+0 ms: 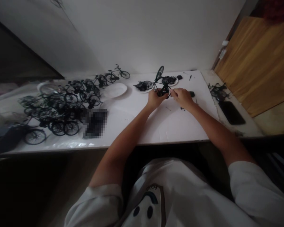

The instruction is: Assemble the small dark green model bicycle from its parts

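A small black model bicycle (159, 82) is held above the white table, one wheel pointing up and tilted. My left hand (156, 98) is closed around its lower part. My right hand (181, 97) is at the bicycle's right side, fingers pinched together; what they hold, if anything, is too small to make out. Behind the hands lie two white plates with black parts, the left pile (144, 85) and the right pile (169, 80). A few small dark pieces lie near my right hand.
Several finished-looking model bicycles (71, 94) crowd the table's left side, by an empty white plate (115, 90). A black phone (232, 113) and more dark parts (219, 92) lie at the right. A wall (142, 37) stands behind the white table (180, 126).
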A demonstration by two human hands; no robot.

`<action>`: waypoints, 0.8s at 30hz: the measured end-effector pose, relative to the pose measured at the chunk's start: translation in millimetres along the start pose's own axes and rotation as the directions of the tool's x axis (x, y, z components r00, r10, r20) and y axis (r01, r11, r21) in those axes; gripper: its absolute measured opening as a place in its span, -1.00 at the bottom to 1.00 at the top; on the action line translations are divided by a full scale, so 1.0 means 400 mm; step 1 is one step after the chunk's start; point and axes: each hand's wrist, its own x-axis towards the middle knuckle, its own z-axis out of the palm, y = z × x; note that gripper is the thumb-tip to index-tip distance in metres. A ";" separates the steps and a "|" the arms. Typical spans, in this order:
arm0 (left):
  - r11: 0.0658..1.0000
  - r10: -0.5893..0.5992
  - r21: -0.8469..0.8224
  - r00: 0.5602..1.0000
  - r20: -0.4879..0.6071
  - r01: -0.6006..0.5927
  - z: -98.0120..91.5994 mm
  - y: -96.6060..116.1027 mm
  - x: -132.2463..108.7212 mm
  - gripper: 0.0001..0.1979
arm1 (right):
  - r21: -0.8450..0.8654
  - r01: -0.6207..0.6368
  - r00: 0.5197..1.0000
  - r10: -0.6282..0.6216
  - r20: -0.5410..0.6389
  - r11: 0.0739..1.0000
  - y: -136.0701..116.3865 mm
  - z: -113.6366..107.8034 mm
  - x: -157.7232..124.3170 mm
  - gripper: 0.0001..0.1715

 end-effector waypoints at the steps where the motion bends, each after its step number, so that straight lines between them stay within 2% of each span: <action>1: 1.000 0.004 0.004 1.000 -0.001 -0.004 -0.002 -0.004 0.002 -0.76 | 0.020 0.001 1.000 -0.001 -0.012 1.000 0.000 0.001 -0.001 -0.51; 5: 0.999 0.022 0.023 1.000 -0.008 -0.022 -0.007 -0.011 0.005 -0.75 | 0.068 0.021 0.998 -0.017 -0.056 0.997 0.000 0.008 -0.004 -0.82; 7: 0.999 0.027 0.028 1.000 -0.009 -0.026 -0.008 -0.008 0.005 -0.76 | 0.067 0.035 0.998 -0.031 -0.063 0.997 -0.001 0.009 -0.005 -0.91; 14: 0.996 0.039 0.080 0.999 -0.011 -0.038 -0.010 0.007 0.003 -0.78 | 0.015 0.064 0.995 -0.063 -0.080 0.998 -0.005 0.006 -0.006 -0.94; 17: 0.996 0.034 0.082 0.999 -0.017 -0.033 -0.008 0.012 0.001 -0.75 | -0.024 0.043 0.997 -0.044 -0.056 0.999 -0.006 0.006 -0.004 -0.83; 20: 0.995 0.043 0.086 0.999 -0.013 -0.042 -0.003 0.017 -0.004 -0.74 | -0.058 -0.012 1.000 0.012 0.002 0.998 -0.006 0.004 -0.002 -0.62; 24: 0.994 0.064 0.092 0.998 -0.003 -0.063 0.001 0.022 -0.009 -0.73 | -0.005 -0.069 0.996 0.070 0.051 0.998 -0.010 -0.004 -0.002 -0.41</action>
